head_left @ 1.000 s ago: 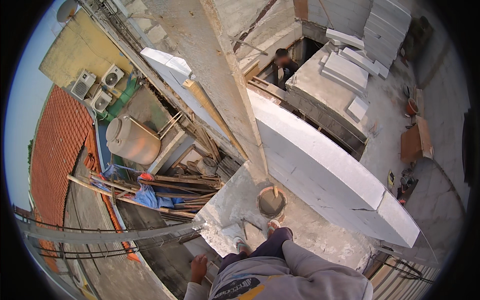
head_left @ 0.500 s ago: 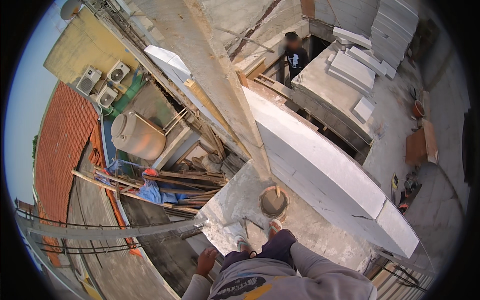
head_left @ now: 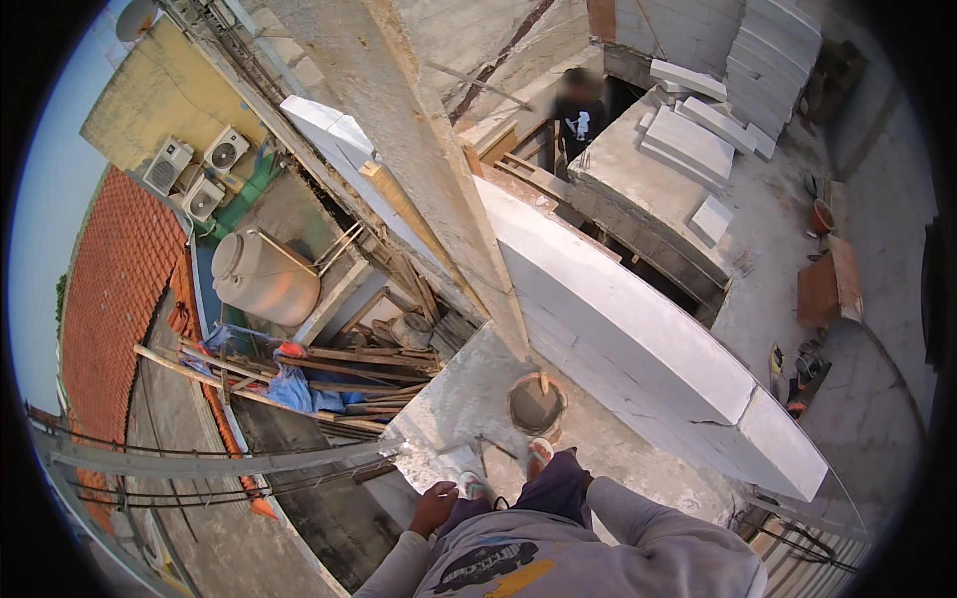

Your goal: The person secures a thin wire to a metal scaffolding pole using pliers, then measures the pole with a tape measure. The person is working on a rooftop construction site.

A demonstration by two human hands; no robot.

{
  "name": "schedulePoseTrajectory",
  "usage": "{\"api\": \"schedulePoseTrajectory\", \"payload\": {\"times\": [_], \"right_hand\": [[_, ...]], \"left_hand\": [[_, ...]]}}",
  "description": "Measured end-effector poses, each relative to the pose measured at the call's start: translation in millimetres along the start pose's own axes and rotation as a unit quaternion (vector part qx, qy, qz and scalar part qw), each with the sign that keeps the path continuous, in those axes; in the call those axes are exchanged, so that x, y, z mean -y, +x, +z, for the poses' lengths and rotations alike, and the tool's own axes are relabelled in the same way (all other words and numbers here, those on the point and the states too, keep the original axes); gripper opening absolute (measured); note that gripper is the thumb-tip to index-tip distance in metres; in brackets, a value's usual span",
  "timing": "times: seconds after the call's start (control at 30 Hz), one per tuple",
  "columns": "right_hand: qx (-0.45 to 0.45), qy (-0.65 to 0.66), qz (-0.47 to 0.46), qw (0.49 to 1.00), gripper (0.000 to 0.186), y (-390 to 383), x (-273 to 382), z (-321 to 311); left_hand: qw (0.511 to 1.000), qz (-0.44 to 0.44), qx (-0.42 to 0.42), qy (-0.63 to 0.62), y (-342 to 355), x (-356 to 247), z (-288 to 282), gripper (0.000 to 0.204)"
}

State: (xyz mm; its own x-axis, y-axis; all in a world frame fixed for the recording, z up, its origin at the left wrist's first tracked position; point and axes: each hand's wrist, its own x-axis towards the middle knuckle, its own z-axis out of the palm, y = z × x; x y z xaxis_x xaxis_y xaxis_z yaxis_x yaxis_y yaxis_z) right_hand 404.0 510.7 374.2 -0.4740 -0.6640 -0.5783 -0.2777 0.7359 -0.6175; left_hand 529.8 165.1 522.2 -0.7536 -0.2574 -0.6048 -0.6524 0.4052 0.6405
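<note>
Big white block wall (head_left: pixel 618 299) runs diag. across ctr.; concrete slab (head_left: pixel 618 458) lies underfoot, along its lower L side. Mortar bucket (head_left: pixel 554 429) sits on slab nr. the wall, just ahead of feet (head_left: pixel 539 458). L hand (head_left: pixel 432 508) hangs low, fingers part-curled, can't tell how wide; R hand (head_left: pixel 585 480) barely shows by dark trousers (head_left: pixel 554 486), fingers too hidden to tell. Wooden tool handle (head_left: pixel 543 383) sticks up at bucket's far rim.
</note>
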Motion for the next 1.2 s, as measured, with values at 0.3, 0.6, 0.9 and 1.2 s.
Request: {"api": "schedulePoseTrajectory", "payload": {"times": [0.3, 0.6, 0.9, 1.2], "right_hand": [[0.000, 0.120, 0.004, 0.993, 0.034, -67.1, -1.7, 2.1], [-0.020, 0.188, 0.010, 0.982, 0.033, -78.3, 9.1, -9.7], [-0.004, 0.267, -0.014, 0.964, 0.032, -105.6, 16.2, -1.0], [0.023, 0.298, -0.033, 0.954, 0.030, -99.8, 26.6, -15.8]], "left_hand": [[0.968, 0.145, 0.181, 0.093, 34.3, -59.5, 63.1, 0.046], [0.931, 0.167, 0.287, 0.149, 25.1, -104.9, 85.9, 0.047], [0.913, 0.146, 0.372, 0.083, 40.4, -79.4, 125.3, 0.054], [0.910, 0.186, 0.347, 0.132, 55.2, -64.6, 131.2, 0.040]]}}
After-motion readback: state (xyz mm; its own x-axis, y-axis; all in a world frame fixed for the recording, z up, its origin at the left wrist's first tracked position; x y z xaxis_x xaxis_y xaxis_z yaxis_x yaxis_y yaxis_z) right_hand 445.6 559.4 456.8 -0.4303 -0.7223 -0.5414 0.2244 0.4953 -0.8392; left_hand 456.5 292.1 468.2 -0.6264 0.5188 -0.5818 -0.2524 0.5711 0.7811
